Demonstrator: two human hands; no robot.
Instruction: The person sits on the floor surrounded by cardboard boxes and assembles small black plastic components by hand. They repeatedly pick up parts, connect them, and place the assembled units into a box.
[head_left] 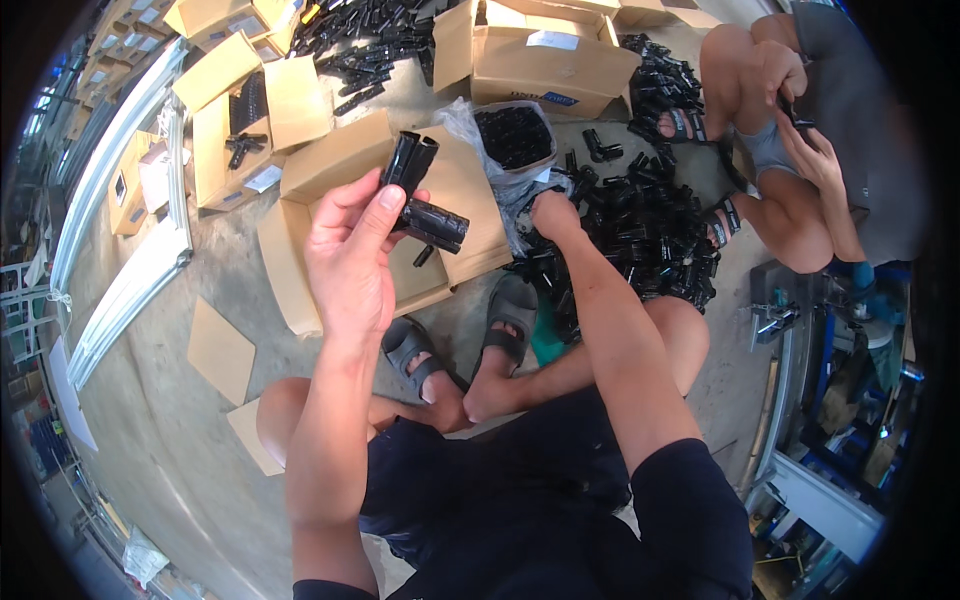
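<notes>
My left hand [355, 240] is raised over an open cardboard box [290, 255], its thumb and fingers closed on a glossy black pipe joint [436, 224]. Tube-like black ends stick out above the fingers and to the right, and the palm side hides the rest. My right hand [556, 216] reaches down, fingers curled, at the left edge of a pile of black pipe joints [640, 225], beside a clear plastic bag [505, 220]. What its fingers hold, if anything, is hidden. Inside the box, a small dark piece [423, 257] shows below the held joint.
A plastic-lined container of black parts [515, 138] stands beyond the box. More cardboard boxes [540, 70] and loose black joints [350, 45] lie farther back. Another person [800, 130] sits at the right, hands together. White metal profiles [130, 290] and flat cardboard pieces [221, 350] are on the left.
</notes>
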